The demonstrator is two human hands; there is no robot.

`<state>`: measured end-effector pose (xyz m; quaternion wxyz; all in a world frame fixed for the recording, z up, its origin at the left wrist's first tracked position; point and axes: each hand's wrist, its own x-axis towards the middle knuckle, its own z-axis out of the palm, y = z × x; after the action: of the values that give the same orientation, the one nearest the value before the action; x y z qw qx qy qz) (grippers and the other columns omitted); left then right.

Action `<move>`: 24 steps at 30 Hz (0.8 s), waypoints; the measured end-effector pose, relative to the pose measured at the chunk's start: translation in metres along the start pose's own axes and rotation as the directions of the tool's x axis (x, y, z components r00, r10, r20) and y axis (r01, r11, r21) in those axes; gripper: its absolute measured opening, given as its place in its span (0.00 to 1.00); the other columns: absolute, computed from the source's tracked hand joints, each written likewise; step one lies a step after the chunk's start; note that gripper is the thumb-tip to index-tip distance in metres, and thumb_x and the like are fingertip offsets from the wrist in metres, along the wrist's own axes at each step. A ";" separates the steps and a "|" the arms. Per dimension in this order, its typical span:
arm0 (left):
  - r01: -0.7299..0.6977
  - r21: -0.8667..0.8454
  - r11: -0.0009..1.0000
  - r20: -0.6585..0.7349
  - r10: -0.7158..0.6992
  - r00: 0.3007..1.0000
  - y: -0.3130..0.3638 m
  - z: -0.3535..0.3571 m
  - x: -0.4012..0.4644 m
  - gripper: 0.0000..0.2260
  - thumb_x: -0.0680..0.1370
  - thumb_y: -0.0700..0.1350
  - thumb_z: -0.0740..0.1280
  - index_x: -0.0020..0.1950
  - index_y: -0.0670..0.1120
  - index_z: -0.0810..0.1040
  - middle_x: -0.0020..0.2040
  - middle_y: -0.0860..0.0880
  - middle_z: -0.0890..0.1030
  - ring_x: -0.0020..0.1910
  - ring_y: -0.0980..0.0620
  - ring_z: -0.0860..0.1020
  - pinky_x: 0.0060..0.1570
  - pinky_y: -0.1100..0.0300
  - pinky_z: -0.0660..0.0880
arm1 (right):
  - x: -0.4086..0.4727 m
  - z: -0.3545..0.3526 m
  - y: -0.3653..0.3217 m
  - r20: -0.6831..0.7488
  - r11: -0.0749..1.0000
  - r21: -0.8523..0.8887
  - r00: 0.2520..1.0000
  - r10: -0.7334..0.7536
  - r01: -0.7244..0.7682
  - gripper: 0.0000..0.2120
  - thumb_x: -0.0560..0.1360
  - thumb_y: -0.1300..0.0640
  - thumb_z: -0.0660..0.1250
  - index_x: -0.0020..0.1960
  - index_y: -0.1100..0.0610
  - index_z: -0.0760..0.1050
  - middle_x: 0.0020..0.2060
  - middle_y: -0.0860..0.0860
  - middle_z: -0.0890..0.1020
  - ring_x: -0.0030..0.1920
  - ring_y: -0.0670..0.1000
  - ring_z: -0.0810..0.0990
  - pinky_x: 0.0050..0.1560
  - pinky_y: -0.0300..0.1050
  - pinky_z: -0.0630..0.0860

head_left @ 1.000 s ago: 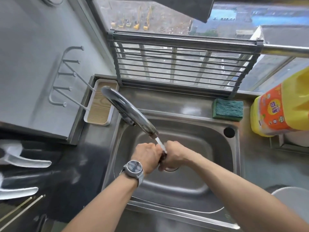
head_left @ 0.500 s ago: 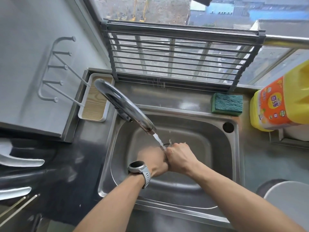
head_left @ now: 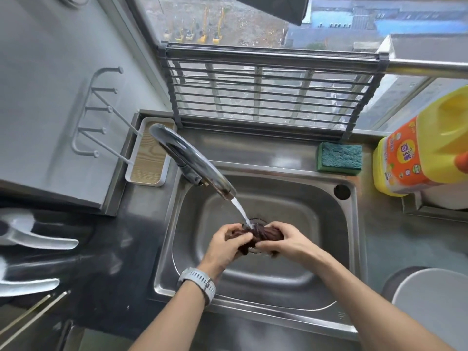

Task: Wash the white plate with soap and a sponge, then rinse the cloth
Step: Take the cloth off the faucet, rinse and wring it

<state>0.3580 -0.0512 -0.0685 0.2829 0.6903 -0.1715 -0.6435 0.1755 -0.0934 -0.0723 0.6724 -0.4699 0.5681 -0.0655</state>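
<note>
A dark brown cloth [head_left: 263,234], bunched up, is held over the drain of the steel sink [head_left: 316,211] under running water from the curved faucet [head_left: 192,163]. My left hand [head_left: 228,245], with a grey watch on the wrist, grips its left end. My right hand [head_left: 286,240] grips its right end. The stream lands on the cloth between the two hands. A white plate [head_left: 430,302] lies on the counter at the lower right. The green sponge [head_left: 339,156] rests on the sink's back rim.
A yellow soap jug [head_left: 420,148] stands at the right of the sink. A metal drying rack [head_left: 266,97] leans against the window behind. A white tray with hooks [head_left: 149,158] sits left of the faucet. White utensils [head_left: 38,239] lie on the dark left counter.
My hands have parted a little and turned, so the brown cloth now shows between them. The camera view has shifted slightly.
</note>
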 end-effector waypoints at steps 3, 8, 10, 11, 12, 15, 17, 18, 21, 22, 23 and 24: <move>-0.070 -0.131 0.989 -0.029 0.067 0.997 -0.010 -0.001 -0.013 0.20 0.75 0.32 0.74 0.65 0.45 0.78 0.57 0.41 0.86 0.52 0.49 0.84 0.48 0.60 0.82 | -0.017 0.006 0.011 -0.032 0.923 0.384 0.999 0.020 -0.006 0.14 0.72 0.57 0.76 0.57 0.58 0.80 0.51 0.57 0.86 0.50 0.54 0.85 0.54 0.54 0.80; -0.142 -0.075 0.987 -0.105 0.134 0.985 -0.014 -0.009 -0.036 0.20 0.72 0.24 0.71 0.57 0.45 0.83 0.51 0.41 0.87 0.53 0.47 0.84 0.58 0.54 0.81 | -0.035 0.017 0.027 -0.049 0.514 0.857 0.987 0.152 -0.037 0.18 0.72 0.64 0.69 0.62 0.63 0.78 0.59 0.64 0.82 0.59 0.59 0.82 0.57 0.54 0.79; -0.138 -0.126 0.982 -0.138 0.121 0.983 -0.014 -0.012 -0.044 0.18 0.72 0.23 0.69 0.53 0.43 0.85 0.51 0.38 0.86 0.51 0.47 0.83 0.52 0.59 0.82 | -0.045 0.018 0.028 -0.050 0.375 0.927 0.982 0.184 -0.023 0.20 0.72 0.68 0.67 0.64 0.67 0.75 0.60 0.67 0.81 0.62 0.63 0.80 0.53 0.56 0.82; -0.131 -0.160 0.978 -0.141 0.108 0.984 -0.014 -0.014 -0.048 0.18 0.72 0.23 0.68 0.54 0.42 0.85 0.53 0.36 0.86 0.52 0.46 0.83 0.50 0.60 0.82 | -0.051 0.018 0.026 -0.046 0.370 0.929 0.981 0.189 -0.028 0.19 0.73 0.71 0.65 0.64 0.69 0.74 0.59 0.69 0.80 0.60 0.63 0.81 0.50 0.55 0.83; -0.135 -0.169 0.976 -0.143 0.112 0.983 -0.013 -0.015 -0.052 0.20 0.72 0.23 0.68 0.55 0.43 0.84 0.56 0.35 0.85 0.53 0.46 0.83 0.50 0.60 0.82 | -0.056 0.019 0.024 -0.037 0.400 0.916 0.980 0.195 -0.045 0.19 0.73 0.73 0.62 0.64 0.71 0.73 0.59 0.70 0.80 0.57 0.63 0.82 0.47 0.55 0.84; -0.265 0.092 0.960 -0.083 0.272 0.959 -0.013 -0.018 -0.059 0.34 0.70 0.26 0.67 0.65 0.60 0.78 0.67 0.45 0.78 0.64 0.50 0.78 0.55 0.58 0.80 | -0.067 0.025 0.018 -0.006 0.536 0.839 0.984 0.176 -0.091 0.21 0.70 0.76 0.55 0.60 0.72 0.74 0.57 0.69 0.81 0.52 0.62 0.83 0.47 0.54 0.84; -0.414 0.367 0.833 0.160 0.382 0.910 -0.008 -0.013 -0.069 0.45 0.68 0.32 0.69 0.75 0.70 0.61 0.78 0.55 0.62 0.75 0.56 0.67 0.63 0.56 0.77 | -0.073 0.028 0.015 0.009 0.647 0.756 0.991 0.134 -0.095 0.23 0.66 0.74 0.54 0.56 0.70 0.79 0.53 0.69 0.82 0.50 0.63 0.83 0.50 0.55 0.83; -0.486 0.480 0.730 0.287 0.393 0.874 -0.005 -0.010 -0.071 0.49 0.67 0.35 0.70 0.78 0.71 0.53 0.82 0.59 0.52 0.79 0.57 0.59 0.69 0.55 0.71 | -0.076 0.030 0.013 0.016 0.728 0.681 0.995 0.099 -0.083 0.23 0.62 0.72 0.56 0.53 0.70 0.80 0.51 0.69 0.83 0.49 0.64 0.83 0.51 0.57 0.81; -0.613 0.659 0.436 0.480 0.383 0.789 -0.005 -0.006 -0.068 0.45 0.69 0.40 0.72 0.80 0.63 0.56 0.82 0.55 0.59 0.73 0.59 0.63 0.74 0.63 0.61 | -0.086 0.030 0.002 0.095 0.908 0.419 0.995 -0.012 -0.029 0.21 0.56 0.67 0.61 0.46 0.69 0.82 0.38 0.66 0.82 0.40 0.63 0.82 0.46 0.54 0.78; -0.609 0.677 0.412 0.476 0.386 0.790 -0.006 -0.006 -0.065 0.38 0.69 0.39 0.70 0.77 0.60 0.66 0.76 0.53 0.71 0.69 0.58 0.70 0.72 0.63 0.66 | -0.088 0.029 -0.002 0.097 0.930 0.366 0.995 -0.029 -0.008 0.17 0.57 0.66 0.63 0.44 0.68 0.82 0.36 0.65 0.82 0.39 0.62 0.83 0.43 0.51 0.79; -0.580 0.704 0.411 0.436 0.394 0.809 -0.009 -0.009 -0.064 0.32 0.68 0.38 0.67 0.70 0.58 0.74 0.67 0.52 0.80 0.65 0.54 0.76 0.68 0.60 0.71 | -0.089 0.029 -0.004 0.082 0.947 0.320 0.996 -0.044 0.016 0.14 0.59 0.66 0.66 0.43 0.66 0.83 0.36 0.64 0.83 0.39 0.61 0.84 0.42 0.50 0.79; -0.538 0.739 0.407 0.378 0.410 0.830 -0.010 -0.015 -0.064 0.28 0.67 0.38 0.64 0.65 0.56 0.77 0.60 0.51 0.83 0.61 0.50 0.79 0.64 0.54 0.75 | -0.086 0.030 -0.004 0.055 0.961 0.271 0.996 -0.069 0.051 0.13 0.61 0.65 0.69 0.45 0.63 0.84 0.37 0.62 0.84 0.40 0.59 0.85 0.43 0.49 0.81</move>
<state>0.3641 -0.0020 -0.0236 0.0862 0.6160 -0.6577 -0.4250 0.1722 -0.0250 -0.0115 0.7455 -0.3930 0.5177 -0.1473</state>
